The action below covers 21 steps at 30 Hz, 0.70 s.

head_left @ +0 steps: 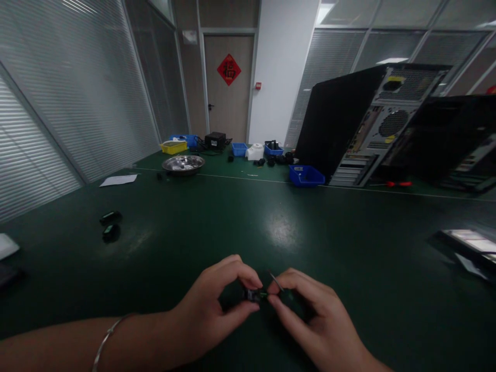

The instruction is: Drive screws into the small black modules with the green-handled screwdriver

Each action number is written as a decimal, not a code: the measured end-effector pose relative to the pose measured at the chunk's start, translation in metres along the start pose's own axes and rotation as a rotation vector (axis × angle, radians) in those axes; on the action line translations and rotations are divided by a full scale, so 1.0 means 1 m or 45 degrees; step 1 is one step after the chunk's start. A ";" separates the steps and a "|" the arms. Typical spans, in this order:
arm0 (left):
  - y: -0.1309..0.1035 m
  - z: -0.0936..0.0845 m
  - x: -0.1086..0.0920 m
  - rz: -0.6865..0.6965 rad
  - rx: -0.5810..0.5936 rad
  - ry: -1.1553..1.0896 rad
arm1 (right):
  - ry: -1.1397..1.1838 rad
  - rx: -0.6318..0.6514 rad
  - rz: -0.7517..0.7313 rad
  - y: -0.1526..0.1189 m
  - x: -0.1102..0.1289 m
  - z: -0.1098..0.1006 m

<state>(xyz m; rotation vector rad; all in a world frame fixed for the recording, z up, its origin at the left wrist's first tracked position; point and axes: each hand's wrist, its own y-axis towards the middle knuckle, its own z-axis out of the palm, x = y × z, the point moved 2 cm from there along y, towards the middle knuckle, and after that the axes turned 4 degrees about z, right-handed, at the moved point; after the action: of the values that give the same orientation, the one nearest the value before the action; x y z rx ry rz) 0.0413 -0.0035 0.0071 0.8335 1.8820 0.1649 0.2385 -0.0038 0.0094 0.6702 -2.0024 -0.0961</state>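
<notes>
Between the thumb and forefinger of my left hand (pixel 215 297) is a small black electronic part (pixel 252 295), with a narrow green piece (pixel 264 294) sticking out of its right end. My right hand (pixel 313 305) is closed in a pinch, its fingertips meeting the end of that green piece. A thin grey strip (pixel 276 281), like metal, slants up past the right forefinger; what the rest of it looks like is hidden by the fingers. Both hands are low over the dark green table (pixel 217 222), close together.
Two small black parts (pixel 111 226) lie at left. Farther back are a round metal dish (pixel 183 164), white paper (pixel 118 180), a yellow tray (pixel 174 148), a blue bin (pixel 306 176) and a black computer tower (pixel 341 113). A dark flat object with pale top (pixel 470 243) lies right.
</notes>
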 end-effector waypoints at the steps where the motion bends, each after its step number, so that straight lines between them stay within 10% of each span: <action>1: 0.000 0.000 0.000 -0.005 0.002 -0.002 | 0.000 0.007 -0.010 0.000 0.000 0.001; 9: 0.000 0.001 -0.003 0.048 0.038 -0.077 | 0.052 0.054 0.039 0.000 0.000 0.004; 21: -0.001 0.003 -0.003 0.204 0.080 -0.016 | 0.476 0.368 0.684 0.005 -0.003 0.012</action>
<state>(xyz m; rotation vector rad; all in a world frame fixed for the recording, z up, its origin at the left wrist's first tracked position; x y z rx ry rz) 0.0443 -0.0065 0.0070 1.0263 1.8165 0.1998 0.2272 -0.0007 0.0021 0.2768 -1.7770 0.6050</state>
